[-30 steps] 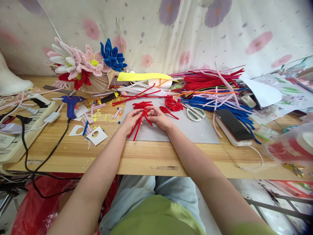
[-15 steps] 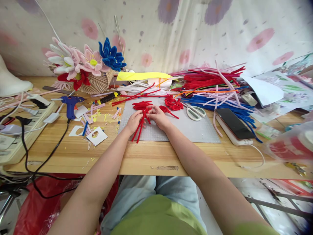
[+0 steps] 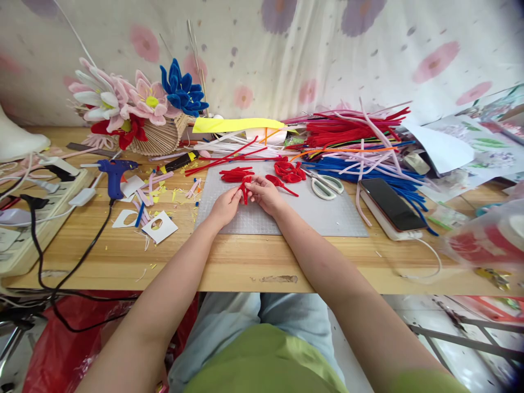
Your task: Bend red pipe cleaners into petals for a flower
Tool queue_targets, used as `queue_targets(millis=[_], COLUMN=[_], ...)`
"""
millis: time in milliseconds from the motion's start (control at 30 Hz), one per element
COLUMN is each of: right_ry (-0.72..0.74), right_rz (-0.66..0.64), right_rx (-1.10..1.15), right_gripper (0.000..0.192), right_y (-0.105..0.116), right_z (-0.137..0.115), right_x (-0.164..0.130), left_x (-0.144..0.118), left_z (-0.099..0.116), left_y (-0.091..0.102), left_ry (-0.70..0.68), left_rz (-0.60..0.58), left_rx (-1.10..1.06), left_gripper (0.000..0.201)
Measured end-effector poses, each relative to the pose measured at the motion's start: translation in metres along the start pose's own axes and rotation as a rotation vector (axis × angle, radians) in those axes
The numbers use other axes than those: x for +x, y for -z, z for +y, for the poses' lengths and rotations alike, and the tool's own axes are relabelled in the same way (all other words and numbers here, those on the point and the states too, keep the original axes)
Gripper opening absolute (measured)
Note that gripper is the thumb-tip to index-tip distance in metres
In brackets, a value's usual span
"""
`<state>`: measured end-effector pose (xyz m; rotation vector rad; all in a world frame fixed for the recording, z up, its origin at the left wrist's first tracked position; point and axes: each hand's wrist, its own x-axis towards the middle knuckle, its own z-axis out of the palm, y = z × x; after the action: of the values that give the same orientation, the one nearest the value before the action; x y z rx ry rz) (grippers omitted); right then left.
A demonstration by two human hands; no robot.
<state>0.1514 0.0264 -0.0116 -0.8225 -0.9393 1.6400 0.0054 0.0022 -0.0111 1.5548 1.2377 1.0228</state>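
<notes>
My left hand [image 3: 225, 206] and my right hand [image 3: 265, 195] meet over a grey cutting mat [image 3: 327, 215], both pinching a small bundle of red pipe cleaners [image 3: 244, 191] between the fingertips. The bundle's lower ends are hidden behind my left hand. Just beyond lie bent red pipe cleaner pieces [image 3: 235, 174] and a cluster of red loops [image 3: 290, 171] on the mat's far edge.
White-handled scissors [image 3: 325, 186] lie right of my hands, a phone [image 3: 388, 203] further right. A heap of red, blue and pink pipe cleaners [image 3: 352, 136] fills the back. A blue glue gun [image 3: 112, 173], paper scraps, a power strip [image 3: 36, 204] and pipe-cleaner flowers [image 3: 135, 106] stand left.
The long red stems that stuck out below my left hand are now drawn up behind it. Both hands have closed in tighter around the bundle.
</notes>
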Motion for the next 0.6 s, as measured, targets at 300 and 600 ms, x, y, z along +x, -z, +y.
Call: queue_targets(millis=[300, 600], right_ry=[0.0, 0.107], right_rz=[0.074, 0.135], right_rx=[0.053, -0.017], right_gripper=[0.033, 0.04], right_y=[-0.002, -0.005], right_z=[0.002, 0.001], right_x=[0.002, 0.0], left_x=[-0.006, 0.002], left_z=[0.012, 0.002], left_y=[-0.002, 0.001], left_ry=[-0.204, -0.2], left_rz=[-0.098, 0.069], left_rx=[0.357, 0.453], left_gripper=[0.024, 0.038])
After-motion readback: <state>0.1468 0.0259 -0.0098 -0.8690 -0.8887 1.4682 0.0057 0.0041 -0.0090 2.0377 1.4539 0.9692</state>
